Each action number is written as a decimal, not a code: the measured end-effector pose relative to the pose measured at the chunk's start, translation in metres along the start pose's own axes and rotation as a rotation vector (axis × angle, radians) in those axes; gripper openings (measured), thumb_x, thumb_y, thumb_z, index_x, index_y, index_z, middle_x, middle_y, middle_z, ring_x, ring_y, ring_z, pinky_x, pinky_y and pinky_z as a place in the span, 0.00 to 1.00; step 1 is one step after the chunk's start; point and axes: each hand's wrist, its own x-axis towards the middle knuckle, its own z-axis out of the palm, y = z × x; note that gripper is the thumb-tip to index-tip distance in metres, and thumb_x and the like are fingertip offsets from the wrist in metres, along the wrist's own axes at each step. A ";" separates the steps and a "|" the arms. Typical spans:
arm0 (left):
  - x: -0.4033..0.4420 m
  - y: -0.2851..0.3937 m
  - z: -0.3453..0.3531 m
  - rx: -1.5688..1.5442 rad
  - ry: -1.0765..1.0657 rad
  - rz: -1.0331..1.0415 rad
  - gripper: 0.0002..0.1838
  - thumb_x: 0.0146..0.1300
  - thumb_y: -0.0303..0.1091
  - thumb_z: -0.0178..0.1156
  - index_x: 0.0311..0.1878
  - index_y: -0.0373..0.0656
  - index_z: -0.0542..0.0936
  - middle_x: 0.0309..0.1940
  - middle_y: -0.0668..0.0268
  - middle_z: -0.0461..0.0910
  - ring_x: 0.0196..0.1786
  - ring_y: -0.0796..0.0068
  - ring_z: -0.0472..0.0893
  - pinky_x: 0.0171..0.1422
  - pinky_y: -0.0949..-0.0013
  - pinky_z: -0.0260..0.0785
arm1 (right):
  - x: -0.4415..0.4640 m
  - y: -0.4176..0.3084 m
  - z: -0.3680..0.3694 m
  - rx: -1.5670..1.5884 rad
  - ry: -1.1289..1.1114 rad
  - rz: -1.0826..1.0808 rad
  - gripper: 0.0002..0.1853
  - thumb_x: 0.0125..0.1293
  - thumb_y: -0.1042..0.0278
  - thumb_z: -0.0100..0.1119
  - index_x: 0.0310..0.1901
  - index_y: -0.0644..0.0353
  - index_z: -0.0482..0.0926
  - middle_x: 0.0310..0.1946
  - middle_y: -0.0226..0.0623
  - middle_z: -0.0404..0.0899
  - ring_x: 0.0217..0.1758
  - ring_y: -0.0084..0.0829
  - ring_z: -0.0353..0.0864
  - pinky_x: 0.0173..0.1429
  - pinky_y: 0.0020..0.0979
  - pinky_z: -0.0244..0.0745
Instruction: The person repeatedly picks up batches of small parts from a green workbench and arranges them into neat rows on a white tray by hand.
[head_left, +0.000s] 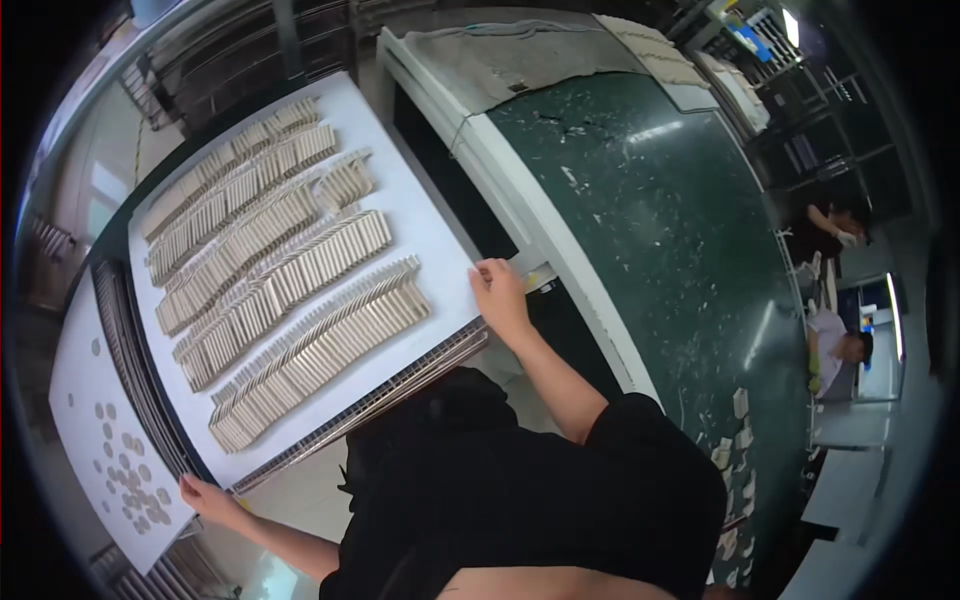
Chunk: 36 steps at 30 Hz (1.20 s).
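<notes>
A large white board lies in front of me, carrying several wavy rows of thin, pale off-white pieces stood closely side by side. My right hand is closed at the board's near right corner, fingers bent over the edge. At the near left corner, my left hand is closed with its fingertips against the edge; what lies under them is partly hidden. Below the board's front edge runs a stack of metal wire racks.
To the left, another white board holds several flat round discs. A green worktable with a pale rim, strewn with scraps, stands right. Two people work at its far side. White pieces line its near edge.
</notes>
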 end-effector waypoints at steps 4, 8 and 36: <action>-0.011 0.007 -0.001 0.104 0.037 0.261 0.17 0.70 0.42 0.53 0.44 0.35 0.81 0.41 0.52 0.81 0.42 0.59 0.79 0.49 0.59 0.70 | -0.002 -0.007 0.009 -0.226 0.006 0.027 0.14 0.62 0.63 0.60 0.42 0.66 0.76 0.42 0.50 0.76 0.48 0.50 0.75 0.50 0.45 0.72; -0.008 0.005 0.017 0.099 -0.035 0.348 0.15 0.68 0.37 0.58 0.36 0.31 0.83 0.33 0.50 0.83 0.35 0.58 0.81 0.43 0.61 0.73 | -0.002 -0.010 0.020 -0.309 0.115 -0.031 0.13 0.63 0.62 0.59 0.38 0.65 0.75 0.36 0.48 0.76 0.43 0.48 0.75 0.48 0.45 0.69; 0.027 -0.032 0.032 -0.009 -0.442 0.159 0.29 0.68 0.50 0.54 0.59 0.31 0.73 0.49 0.46 0.80 0.53 0.60 0.79 0.58 0.68 0.68 | 0.025 -0.035 0.022 -0.577 -0.073 0.201 0.21 0.72 0.55 0.43 0.34 0.67 0.78 0.31 0.55 0.81 0.38 0.55 0.80 0.45 0.51 0.74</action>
